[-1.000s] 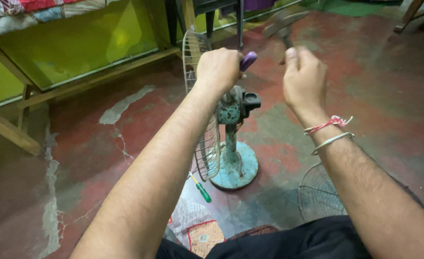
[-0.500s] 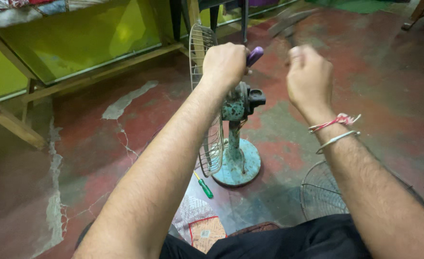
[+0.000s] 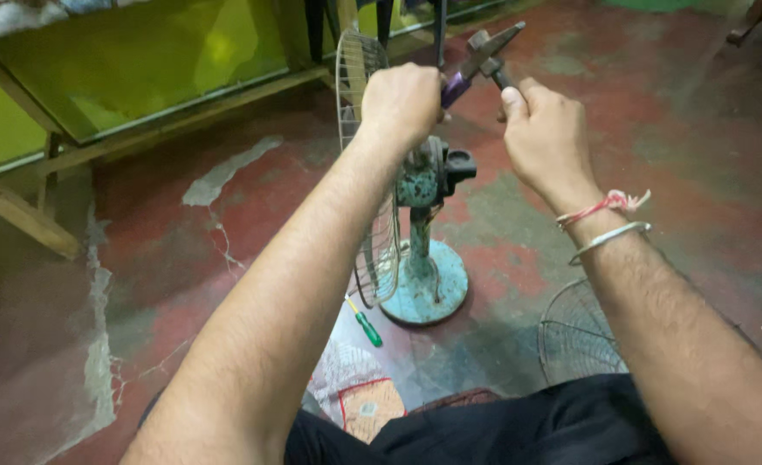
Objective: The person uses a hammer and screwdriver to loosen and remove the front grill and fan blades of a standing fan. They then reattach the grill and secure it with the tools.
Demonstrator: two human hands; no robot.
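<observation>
Worn red floor point(image 3: 700, 129); green wooden-framed bench point(image 3: 140, 77).

Looks like a small home repair spot, worked right on a cracked, worn red cement floor point(image 3: 226, 224), with a stripped old table fan point(image 3: 424, 258), its loose wire grille point(image 3: 579, 336), a green-handled screwdriver point(image 3: 366, 327) and a rough wooden bench point(image 3: 71, 155).
</observation>
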